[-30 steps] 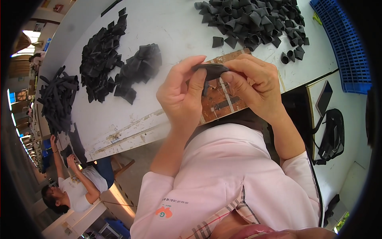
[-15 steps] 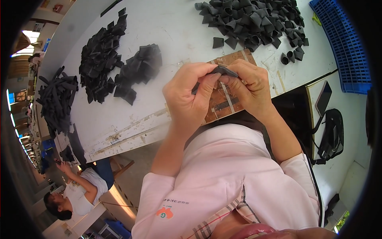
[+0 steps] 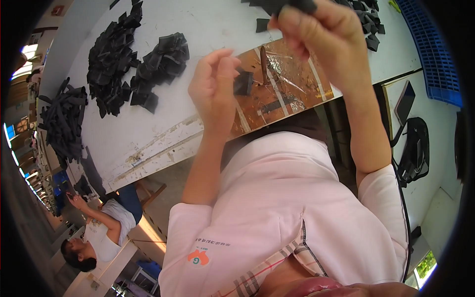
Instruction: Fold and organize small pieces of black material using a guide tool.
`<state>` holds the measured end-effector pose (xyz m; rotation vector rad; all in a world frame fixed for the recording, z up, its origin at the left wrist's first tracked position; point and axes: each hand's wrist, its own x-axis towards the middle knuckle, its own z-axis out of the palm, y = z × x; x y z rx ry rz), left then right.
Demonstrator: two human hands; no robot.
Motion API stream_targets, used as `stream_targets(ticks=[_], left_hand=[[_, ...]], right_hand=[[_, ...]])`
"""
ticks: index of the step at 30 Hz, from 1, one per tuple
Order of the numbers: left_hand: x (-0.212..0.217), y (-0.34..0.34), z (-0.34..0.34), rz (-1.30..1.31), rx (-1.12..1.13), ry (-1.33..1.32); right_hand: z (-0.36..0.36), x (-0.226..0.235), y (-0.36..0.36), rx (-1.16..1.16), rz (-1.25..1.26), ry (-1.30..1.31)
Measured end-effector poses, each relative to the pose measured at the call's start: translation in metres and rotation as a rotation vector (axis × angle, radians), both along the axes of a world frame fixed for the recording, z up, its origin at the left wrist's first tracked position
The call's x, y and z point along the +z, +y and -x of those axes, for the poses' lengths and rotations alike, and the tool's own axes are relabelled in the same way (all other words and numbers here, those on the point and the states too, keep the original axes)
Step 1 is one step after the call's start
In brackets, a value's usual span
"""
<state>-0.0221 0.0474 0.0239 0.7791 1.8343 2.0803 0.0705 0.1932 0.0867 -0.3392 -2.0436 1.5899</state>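
A long white tabletop (image 3: 208,29) carries heaps of small black cut pieces: one loose pile (image 3: 106,59) toward its left end, a tighter stack of folded black pieces (image 3: 166,54) just beside it, and a further spread (image 3: 368,24) at the far right corner. On the near edge lies a worn brown work board (image 3: 292,94), taped over with clear film. Above the board, the person's left hand (image 3: 213,89) pinches a small black square piece (image 3: 243,83) between thumb and fingers (image 3: 227,67), the remaining fingers loosely curled. The right hand (image 3: 321,39), raised over the board's far side, holds a second black piece (image 3: 289,6) closed in its fingers, mostly hidden by them. The pieces look thin, light and pliable, likely fabric or foam sheet, not fragile; a light pinch at an edge or corner should be enough to hold one, though single pieces may cling together. Another seated person (image 3: 101,227) works below the tabletop's left end.
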Motion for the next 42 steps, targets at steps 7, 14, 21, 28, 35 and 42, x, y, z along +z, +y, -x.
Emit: stream_targets(ticks=[7, 14, 21, 28, 35, 42], left_hand=[[-0.062, 0.0, 0.0, 0.709, 0.019, 0.553], [-0.082, -0.003, -0.012, 0.907, -0.042, 0.834], [-0.048, -0.032, -0.008, 0.456, -0.18, 0.938], [-0.025, -0.047, -0.025, 0.015, -0.015, -0.45], [-0.021, -0.044, -0.027, 0.042, -0.17, -0.603], [-0.025, -0.04, -0.028, 0.04, -0.134, -0.541]], right_hand=[[-0.005, -0.055, 0.006, -0.191, 0.044, -0.119], [-0.031, -0.091, -0.039, 0.011, 0.266, -0.439], [-0.015, -0.101, -0.048, 0.134, 0.892, -0.601], [-0.008, -0.106, -0.06, 0.193, 1.403, -0.247], [-0.009, -0.103, -0.066, 0.189, 1.374, -0.246], [-0.011, -0.09, -0.066, 0.173, 1.06, -0.372]])
